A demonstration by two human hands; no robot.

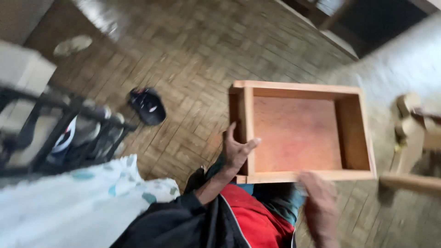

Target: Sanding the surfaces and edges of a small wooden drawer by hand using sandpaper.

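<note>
Above parquet floor (193, 55) | left hand (236, 149), right hand (319, 202) grip wooden drawer (298, 133)

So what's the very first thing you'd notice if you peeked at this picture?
The open wooden box, right of the middle, catches the eye first: its reddish-brown inside looks empty. The left hand grips its left wall, and the blurred right hand is at its near edge. After that you'd spot the dark shoe lying alone on the wood-block floor, left of the box.
</note>
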